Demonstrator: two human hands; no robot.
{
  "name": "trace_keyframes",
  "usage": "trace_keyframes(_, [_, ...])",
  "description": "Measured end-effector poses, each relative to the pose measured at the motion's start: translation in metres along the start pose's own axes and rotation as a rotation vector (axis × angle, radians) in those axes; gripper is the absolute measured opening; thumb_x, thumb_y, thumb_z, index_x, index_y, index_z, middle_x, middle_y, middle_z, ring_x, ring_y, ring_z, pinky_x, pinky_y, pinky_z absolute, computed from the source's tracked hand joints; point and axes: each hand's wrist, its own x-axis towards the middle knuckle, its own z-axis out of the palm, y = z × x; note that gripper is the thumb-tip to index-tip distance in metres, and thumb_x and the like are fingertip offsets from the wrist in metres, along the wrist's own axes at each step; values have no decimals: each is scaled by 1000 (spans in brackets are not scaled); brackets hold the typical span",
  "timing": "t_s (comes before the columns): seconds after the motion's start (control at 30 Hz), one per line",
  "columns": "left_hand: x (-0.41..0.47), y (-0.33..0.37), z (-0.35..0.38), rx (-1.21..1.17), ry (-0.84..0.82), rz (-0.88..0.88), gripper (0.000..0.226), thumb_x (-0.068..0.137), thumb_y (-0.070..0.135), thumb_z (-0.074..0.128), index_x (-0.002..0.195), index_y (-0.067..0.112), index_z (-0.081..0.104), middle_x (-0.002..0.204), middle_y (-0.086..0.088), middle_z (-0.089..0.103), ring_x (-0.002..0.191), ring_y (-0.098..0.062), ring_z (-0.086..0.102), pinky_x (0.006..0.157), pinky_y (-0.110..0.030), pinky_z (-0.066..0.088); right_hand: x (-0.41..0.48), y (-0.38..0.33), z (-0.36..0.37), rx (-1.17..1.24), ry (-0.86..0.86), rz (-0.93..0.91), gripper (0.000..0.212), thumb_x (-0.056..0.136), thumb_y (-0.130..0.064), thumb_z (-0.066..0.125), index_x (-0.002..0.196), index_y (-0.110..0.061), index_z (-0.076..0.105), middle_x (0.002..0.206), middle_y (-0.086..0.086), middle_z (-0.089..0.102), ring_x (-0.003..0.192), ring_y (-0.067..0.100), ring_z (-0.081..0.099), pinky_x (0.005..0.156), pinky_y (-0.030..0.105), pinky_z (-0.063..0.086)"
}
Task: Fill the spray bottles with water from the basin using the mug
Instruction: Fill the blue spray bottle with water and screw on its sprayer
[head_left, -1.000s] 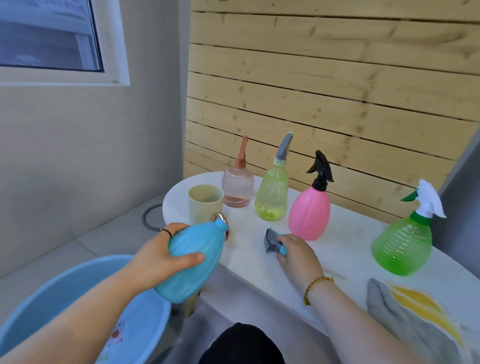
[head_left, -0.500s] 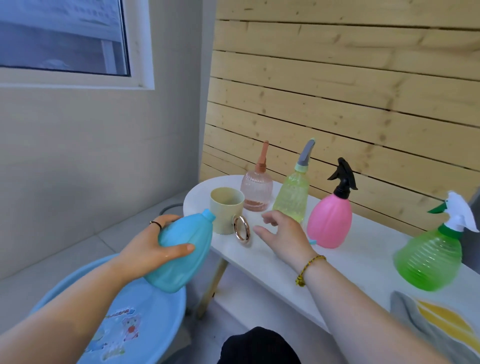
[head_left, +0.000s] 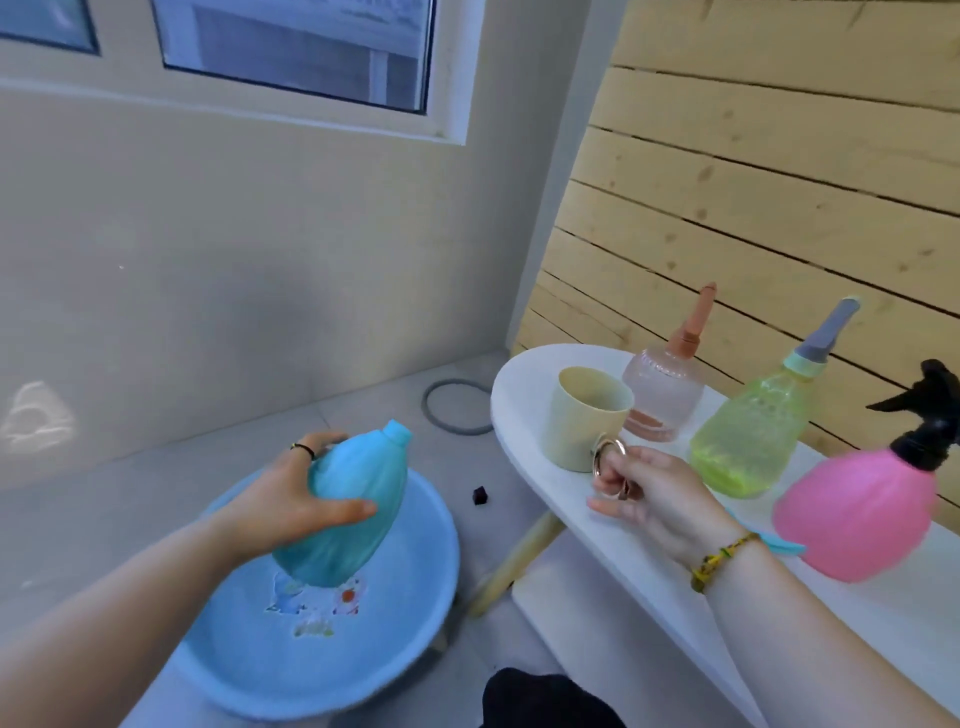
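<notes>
- The mug (head_left: 582, 421) stands upright near the left end of the white table (head_left: 519, 384). Its metal ring handle (head_left: 612, 457) points to 5 o'clock.
- The right hand (head_left: 657, 499) pinches that ring between thumb and forefinger, with the other fingers loosely spread below it.
- At 8 o'clock from the mug, the left hand (head_left: 280, 499) wraps round the body of the blue bottle (head_left: 343, 509). The bottle is uncapped, its open neck tilted toward 1 o'clock, and it is held over the basin (head_left: 447, 545) on the floor.
- The step in hand looks like taking up the mug to scoop. Next it must be lifted clear, swung to 8 o'clock, dipped, and poured into a narrow neck. That calls for righting the bottle and careful aim.
- I cannot tell the water level in the basin.
- From 2 to 4 o'clock stand the pale pink bottle (head_left: 665, 395), just beside the mug, then the yellow-green bottle (head_left: 753, 431) and the pink bottle (head_left: 857, 514), all with sprayers on.
- A blue sprayer part (head_left: 776, 544) lies behind the right wrist.
- On the floor lie a grey ring (head_left: 452, 410) at 9 o'clock and a small dark object (head_left: 480, 494). Neither seems to block the path.
</notes>
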Motion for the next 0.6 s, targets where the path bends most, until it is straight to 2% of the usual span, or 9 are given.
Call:
trace_keyframes(0.07, [-3,-15,-10,44,10,-41,111,23,59,59,126,24,38,102,7,55,87,-6,55,69,-16,41,7,0,12,-14,-23,-35,29,93,-3,42,65,-5,46,64,8,42,50,11,50,43,21,52])
trace_keyframes(0.13, [-5,-28,-21,124,22,-93,116,24,60,59,131,26,33,112,5,49,95,-12,52,80,-21,39,13,-4,29,-9,-50,-77,30,93,-3,43,63,-7,45,59,5,41,43,5,47,42,18,50])
trace_keyframes(0.2, [-4,-48,-36,206,31,-142,115,31,58,67,135,26,29,118,6,42,101,-10,45,86,-20,33,22,-5,55,20,-103,-93,31,92,-4,43,61,-8,43,55,3,41,41,4,45,41,17,47])
trace_keyframes(0.33, [11,-92,-67,326,3,-178,119,28,62,63,136,25,31,117,9,32,101,-7,39,89,-18,31,46,12,112,42,-203,-49,30,95,-16,40,66,-9,46,46,-3,40,40,4,42,39,17,45])
trace_keyframes(0.4, [20,-116,-76,407,-10,-210,110,36,59,70,134,28,32,114,11,31,96,-7,41,82,-16,30,62,35,141,-24,-216,10,31,96,-18,39,68,-10,46,45,-3,38,37,3,40,38,16,44])
trace_keyframes(0.47, [25,-140,-77,447,-21,-232,110,30,64,60,132,32,33,112,13,31,95,-6,41,80,-16,29,78,63,164,-134,-243,68,30,96,-17,40,68,-10,46,49,-1,35,37,4,39,37,17,43])
trace_keyframes(0.53, [30,-170,-73,488,-32,-260,113,25,69,46,132,35,33,116,12,33,101,-8,43,82,-17,31,98,97,184,-283,-284,131,31,96,-17,41,66,-10,45,52,0,34,42,9,37,38,18,42])
trace_keyframes(0.6, [34,-193,-66,517,-35,-275,113,25,70,42,132,35,32,127,9,35,113,-10,42,89,-18,32,116,127,197,-432,-308,180,31,95,-17,43,65,-10,44,52,2,34,41,12,35,40,19,42])
